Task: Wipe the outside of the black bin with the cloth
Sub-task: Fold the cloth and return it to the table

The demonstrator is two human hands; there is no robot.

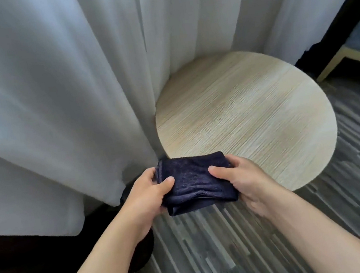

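Observation:
A folded dark navy cloth (194,180) is held in front of me between both hands. My left hand (147,195) grips its left end, thumb on top. My right hand (241,177) grips its right end the same way. A black rounded object (142,252), possibly the bin, shows below my left forearm, mostly hidden by the arm and the curtain, so I cannot tell its shape. The cloth hangs just past the near edge of the round table.
A round light wooden table (252,117) stands to the right of centre. White sheer curtains (53,96) hang at left and behind. The floor (237,255) is grey striped planks. A wooden furniture frame (348,59) sits at far right.

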